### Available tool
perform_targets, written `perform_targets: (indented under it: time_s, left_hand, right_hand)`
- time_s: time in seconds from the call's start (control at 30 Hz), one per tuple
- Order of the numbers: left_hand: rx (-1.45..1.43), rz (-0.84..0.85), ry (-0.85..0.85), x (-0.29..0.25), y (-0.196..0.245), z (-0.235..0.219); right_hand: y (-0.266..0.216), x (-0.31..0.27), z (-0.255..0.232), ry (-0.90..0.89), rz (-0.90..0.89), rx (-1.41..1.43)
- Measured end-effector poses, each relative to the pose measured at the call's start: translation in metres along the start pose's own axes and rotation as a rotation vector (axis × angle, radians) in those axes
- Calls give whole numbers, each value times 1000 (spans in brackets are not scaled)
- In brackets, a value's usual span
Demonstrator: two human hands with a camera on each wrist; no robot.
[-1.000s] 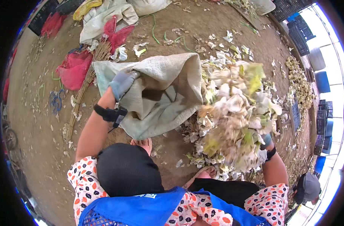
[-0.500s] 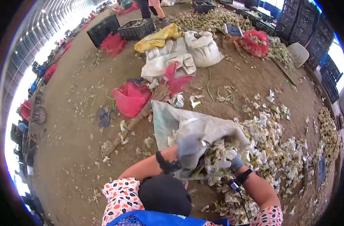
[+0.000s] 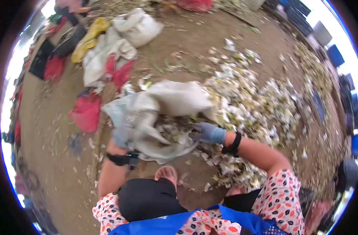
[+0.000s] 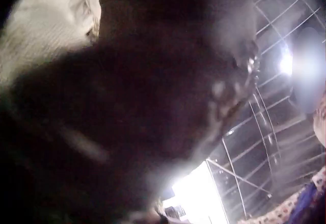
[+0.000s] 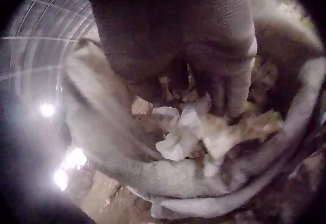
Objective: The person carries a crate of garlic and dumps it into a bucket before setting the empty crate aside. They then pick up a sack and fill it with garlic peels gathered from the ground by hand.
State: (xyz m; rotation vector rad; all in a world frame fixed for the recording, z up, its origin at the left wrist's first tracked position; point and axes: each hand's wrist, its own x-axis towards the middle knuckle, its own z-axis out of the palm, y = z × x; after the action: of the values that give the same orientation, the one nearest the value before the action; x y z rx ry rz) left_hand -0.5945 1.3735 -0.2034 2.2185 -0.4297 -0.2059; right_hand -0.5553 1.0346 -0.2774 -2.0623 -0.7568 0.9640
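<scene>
A whitish woven sack (image 3: 179,98) lies on the ground in front of me, its mouth facing me. My gloved left hand (image 3: 122,135), blurred in the head view, grips the sack's rim on the left. Pale leaf scraps (image 3: 169,131) fill part of the opening. At the right side of the mouth is my gloved right hand (image 3: 207,133), fingers extended over the scraps and holding none. In the right wrist view, its fingers (image 5: 234,89) point down into the sack above white leaf pieces (image 5: 178,135). The left wrist view is mostly dark, with the glove covering it.
A broad heap of leaf scraps (image 3: 245,98) spreads right of the sack. Red mesh bags (image 3: 87,113), a bundle of dry stalks (image 3: 108,94), and filled white sacks (image 3: 138,27) lie to the left and beyond. Dark crates (image 3: 298,17) line the right edge. Another person (image 3: 69,8) stands far left.
My right hand has carried a large armful of leaf scraps from the heap into the sack's mouth and let go. Scraps now lie inside the sack. The head view has swung about.
</scene>
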Motion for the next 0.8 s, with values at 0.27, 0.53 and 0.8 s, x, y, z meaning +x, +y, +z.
perform_targets:
  time_s: [0.27, 0.53, 0.8]
  left_hand:
    - [-860, -404, 493, -12, -38, -68]
    - [724, 278, 38, 113, 163, 22]
    - [432, -321, -302, 269, 59, 206]
  right_hand:
    - [147, -244, -106, 128, 639, -73]
    - [302, -388, -98, 767, 1016, -152]
    - [395, -383, -91, 1401, 1213, -94]
